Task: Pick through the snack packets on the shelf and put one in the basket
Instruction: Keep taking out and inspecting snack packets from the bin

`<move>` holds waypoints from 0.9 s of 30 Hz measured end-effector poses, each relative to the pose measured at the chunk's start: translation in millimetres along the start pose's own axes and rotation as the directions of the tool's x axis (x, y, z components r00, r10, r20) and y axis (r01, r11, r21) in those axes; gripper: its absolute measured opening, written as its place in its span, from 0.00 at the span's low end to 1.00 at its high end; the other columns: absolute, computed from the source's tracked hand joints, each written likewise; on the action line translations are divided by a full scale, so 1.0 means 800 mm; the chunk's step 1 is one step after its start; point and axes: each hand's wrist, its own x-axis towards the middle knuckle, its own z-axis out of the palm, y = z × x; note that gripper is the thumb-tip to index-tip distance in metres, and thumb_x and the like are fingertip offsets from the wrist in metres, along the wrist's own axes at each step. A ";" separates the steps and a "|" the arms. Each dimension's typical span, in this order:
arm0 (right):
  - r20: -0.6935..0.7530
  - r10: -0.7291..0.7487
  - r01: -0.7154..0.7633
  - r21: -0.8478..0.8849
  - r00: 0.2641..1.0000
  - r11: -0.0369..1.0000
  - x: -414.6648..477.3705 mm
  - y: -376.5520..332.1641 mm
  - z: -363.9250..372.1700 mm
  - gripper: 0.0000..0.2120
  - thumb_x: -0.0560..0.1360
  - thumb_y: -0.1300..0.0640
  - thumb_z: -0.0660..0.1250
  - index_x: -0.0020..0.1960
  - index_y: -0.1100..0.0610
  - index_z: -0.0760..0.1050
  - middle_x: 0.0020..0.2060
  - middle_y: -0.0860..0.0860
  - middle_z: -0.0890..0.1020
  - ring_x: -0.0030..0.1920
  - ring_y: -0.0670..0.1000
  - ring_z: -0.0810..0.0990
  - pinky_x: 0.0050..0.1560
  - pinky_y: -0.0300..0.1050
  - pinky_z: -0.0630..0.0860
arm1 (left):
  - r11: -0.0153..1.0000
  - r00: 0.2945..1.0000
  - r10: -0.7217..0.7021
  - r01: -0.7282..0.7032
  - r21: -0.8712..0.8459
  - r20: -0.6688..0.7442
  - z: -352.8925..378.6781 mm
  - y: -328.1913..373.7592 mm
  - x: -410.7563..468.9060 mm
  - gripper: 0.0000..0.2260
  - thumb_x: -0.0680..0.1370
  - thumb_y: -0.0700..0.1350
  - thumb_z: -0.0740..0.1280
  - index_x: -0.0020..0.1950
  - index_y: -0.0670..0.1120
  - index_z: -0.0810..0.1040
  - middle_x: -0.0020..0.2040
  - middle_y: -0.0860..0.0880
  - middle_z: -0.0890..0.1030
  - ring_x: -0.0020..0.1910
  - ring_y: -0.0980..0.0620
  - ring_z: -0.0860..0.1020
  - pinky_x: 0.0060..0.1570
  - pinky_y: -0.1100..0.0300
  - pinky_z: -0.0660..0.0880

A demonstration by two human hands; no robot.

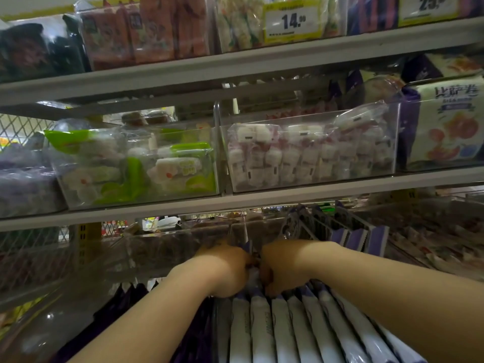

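Stage: early, sorting only. No packet lifted clear of the row. Basket not in view, so nothing confirmed as placed. Remaining: settle on 1 packet, draw it out, carry it to the basket.

Position: both hands sunk into the snack packets point(262, 323), white with purple tops, standing on edge in the lowest shelf bin.
- Left hand point(225, 268): back uppermost, fingertips buried among the packet tops. Open or clamped: cannot tell.
- Right hand point(277, 265): just beside the left, fingers point(271, 286) curled down and apparently pinching a packet top.

Clearances:
- Shelf edge point(314, 193) overhead, beyond the knuckles. Limited headroom for a straight upward lift.
- Clear bin wall point(157, 247) to the left, near the left wrist.
- Purple upright packets point(366, 237) behind and to the right, near the right forearm.
- Dark packets point(125, 294) in the neighbouring section, lower left.
- Open room toward the body only. Recommended withdrawal, as a judgement: back along the forearms and slightly up, packet kept on edge to avoid dragging its neighbours.
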 end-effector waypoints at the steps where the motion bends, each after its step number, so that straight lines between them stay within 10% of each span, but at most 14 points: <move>1: 0.022 0.008 -0.007 -0.020 1.000 1.000 0.002 -0.003 -0.002 0.13 0.74 0.54 0.70 0.33 0.52 0.70 0.30 0.48 0.72 0.30 0.49 0.70 0.33 0.42 0.69 | 1.000 1.000 -0.008 0.008 0.008 0.010 0.000 0.001 0.000 0.19 0.81 0.45 0.57 0.71 0.57 0.70 0.70 0.46 0.73 0.66 0.44 0.72 0.64 0.50 0.71; 8: -0.029 0.076 -0.076 -0.017 0.997 0.997 0.000 -0.003 0.005 0.15 0.72 0.50 0.71 0.31 0.51 0.69 0.27 0.46 0.69 0.28 0.45 0.68 0.30 0.39 0.68 | 0.999 1.000 -0.015 0.015 -0.030 0.001 0.004 -0.001 0.000 0.21 0.81 0.42 0.57 0.73 0.57 0.69 0.70 0.45 0.71 0.66 0.43 0.72 0.62 0.52 0.72; 16: -0.266 0.161 -0.218 -0.202 0.951 0.955 0.010 -0.018 0.034 0.12 0.78 0.54 0.63 0.60 0.55 0.75 0.53 0.55 0.81 0.53 0.57 0.80 0.42 0.48 0.70 | 0.997 1.000 -0.005 0.005 -0.073 0.003 0.005 0.000 0.001 0.20 0.82 0.41 0.56 0.73 0.53 0.70 0.69 0.45 0.72 0.64 0.44 0.72 0.63 0.53 0.73; 27: -0.597 0.341 -0.162 0.334 0.726 0.929 -0.015 0.012 0.010 0.06 0.81 0.56 0.58 0.46 0.50 0.64 0.43 0.50 0.75 0.43 0.53 0.76 0.42 0.47 0.72 | 0.990 0.999 -0.029 0.024 -0.136 -0.035 0.010 -0.004 0.011 0.23 0.80 0.41 0.56 0.73 0.57 0.69 0.73 0.46 0.70 0.67 0.43 0.72 0.64 0.53 0.72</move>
